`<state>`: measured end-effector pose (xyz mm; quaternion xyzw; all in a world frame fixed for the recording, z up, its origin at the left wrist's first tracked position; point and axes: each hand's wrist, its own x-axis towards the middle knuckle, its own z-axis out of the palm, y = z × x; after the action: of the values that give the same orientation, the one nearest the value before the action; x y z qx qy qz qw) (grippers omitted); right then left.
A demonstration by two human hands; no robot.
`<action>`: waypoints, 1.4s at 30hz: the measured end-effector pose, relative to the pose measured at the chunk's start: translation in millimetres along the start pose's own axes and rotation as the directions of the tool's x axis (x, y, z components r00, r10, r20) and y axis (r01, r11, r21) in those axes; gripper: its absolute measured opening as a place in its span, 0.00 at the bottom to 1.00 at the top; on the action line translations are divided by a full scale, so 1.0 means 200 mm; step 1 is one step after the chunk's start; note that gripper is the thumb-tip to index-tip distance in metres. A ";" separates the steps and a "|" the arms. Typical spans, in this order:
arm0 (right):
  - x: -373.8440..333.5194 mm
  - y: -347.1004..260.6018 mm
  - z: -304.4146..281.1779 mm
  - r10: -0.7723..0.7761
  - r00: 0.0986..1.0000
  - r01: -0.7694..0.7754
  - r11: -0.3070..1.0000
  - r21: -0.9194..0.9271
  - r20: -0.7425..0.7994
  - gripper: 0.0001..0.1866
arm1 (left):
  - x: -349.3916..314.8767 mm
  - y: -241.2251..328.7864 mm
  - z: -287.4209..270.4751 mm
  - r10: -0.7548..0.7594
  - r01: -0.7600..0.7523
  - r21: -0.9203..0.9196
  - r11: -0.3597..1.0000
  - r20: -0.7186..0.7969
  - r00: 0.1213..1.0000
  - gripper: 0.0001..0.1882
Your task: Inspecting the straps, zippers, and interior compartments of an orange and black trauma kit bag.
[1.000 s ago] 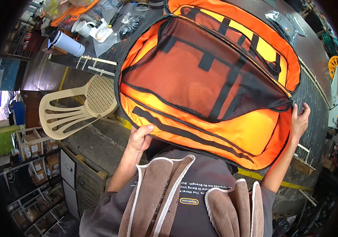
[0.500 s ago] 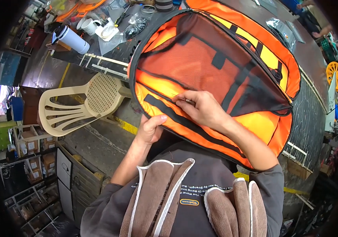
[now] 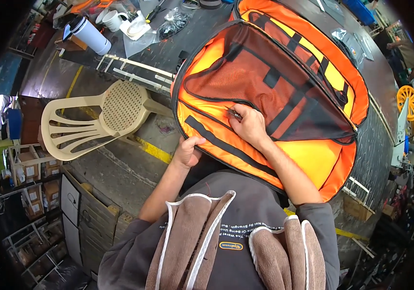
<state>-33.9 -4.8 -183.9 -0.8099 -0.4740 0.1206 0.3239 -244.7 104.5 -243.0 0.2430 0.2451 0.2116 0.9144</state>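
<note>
A large orange bag (image 3: 308, 157) with black edging lies opened out at the table's near edge. Inside it shows a dark mesh panel (image 3: 245, 72), and a black strip (image 3: 231, 149) runs along the near side wall. At the near left edge, my left hand (image 3: 188, 151) grips the bag's rim, thumb on top. My right hand (image 3: 249, 126) is over the bag's inside, beside the mesh panel's lower border. Its closed fingers hold a small dark metal tool (image 3: 235, 114), mostly hidden by the fingers, so its kind is unclear.
On the dark table (image 3: 141, 63) stand a pale tumbler (image 3: 91, 37) and a white mug (image 3: 114, 21), near a plastic bag of small black parts (image 3: 172, 24). A beige plastic chair (image 3: 124, 106) is left of the bag. At far right, another person's arm (image 3: 400, 44) shows.
My right hand has shifted slightly right and up, and the metal tool shows more plainly. The bag sits a little further right in view. My left hand still grips its rim.
</note>
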 end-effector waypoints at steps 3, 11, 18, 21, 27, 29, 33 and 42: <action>0.03 -0.04 -0.04 0.143 0.986 -0.151 0.983 0.103 0.086 0.09 | 0.02 0.02 -0.02 -0.044 0.044 -0.005 0.999 0.053 0.998 0.37; 0.07 -0.19 -0.10 0.153 0.942 -0.200 0.970 0.136 0.299 0.14 | 0.00 0.04 0.01 -0.042 0.040 0.029 0.999 0.074 0.996 0.38; 0.09 -0.21 0.03 -0.013 0.987 0.026 0.997 -0.079 0.161 0.10 | -0.02 0.06 -0.02 -0.072 0.065 0.153 0.986 0.045 0.996 0.34; 0.11 -0.18 0.06 0.029 0.987 -0.026 0.999 -0.021 0.157 0.11 | -0.03 0.05 -0.04 -0.059 0.056 0.155 0.986 0.019 0.998 0.34; 0.19 -0.08 0.03 0.193 0.850 -0.342 0.910 0.235 0.491 0.16 | -0.03 0.02 -0.01 -0.040 0.040 0.079 0.996 0.000 0.999 0.32; 0.17 -0.06 0.01 0.159 0.835 -0.368 0.874 0.318 0.527 0.16 | -0.03 0.03 0.00 -0.028 0.028 0.081 0.996 0.002 1.000 0.32; 0.14 0.03 0.07 0.020 0.838 -0.347 0.790 0.505 0.545 0.16 | -0.02 0.04 0.01 -0.040 0.046 0.149 0.988 -0.047 0.998 0.35; 0.06 0.05 0.13 0.002 0.920 -0.254 0.765 0.592 0.393 0.13 | -0.06 0.30 0.45 0.417 -0.410 0.780 -0.473 0.608 0.676 0.19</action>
<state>-34.7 12.3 -208.8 -0.6469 -0.4004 0.4450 0.4724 -221.2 114.9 -136.5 0.9160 0.1904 0.2914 0.1994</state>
